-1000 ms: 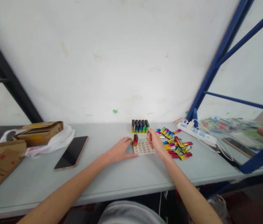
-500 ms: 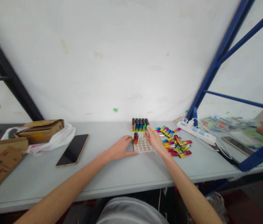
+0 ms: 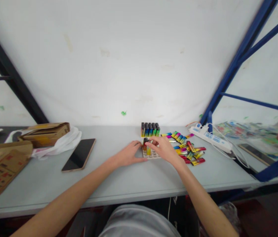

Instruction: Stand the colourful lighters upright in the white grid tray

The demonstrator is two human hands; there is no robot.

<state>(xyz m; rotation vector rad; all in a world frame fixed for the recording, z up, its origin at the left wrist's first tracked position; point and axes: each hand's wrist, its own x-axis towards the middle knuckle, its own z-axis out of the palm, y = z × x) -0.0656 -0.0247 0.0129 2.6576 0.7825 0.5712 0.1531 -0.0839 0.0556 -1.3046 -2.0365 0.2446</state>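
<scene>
White tray: located between the two hands, on the grey surface. The left hand is spread around the tray's left end, thumb and fingers apart; firm contact with the edge cannot be confirmed. The right hand is clamped on a yellow lighter with thumb and fingers, over the tray's left portion.

Progress: one red lighter stands in the tray, just to the left of the right hand's fingertips. The yellow lighter is at the tray but not yet released; whether its base is seated in a hole cannot be determined. Most of the visible tray holes are unfilled; those under the right hand are hidden. Beyond the right hand, a block of lighters stands in close rows. To the right of the same hand, numerous loose lighters lie outside the tray.

Orientation: the yellow lighter's long axis is near vertical, lower end toward the tray, upper end partly covered by the fingers. The red lighter is upright. The block's units are upright, black tops upward. The loose units lie down, long axes in mixed directions.
</scene>
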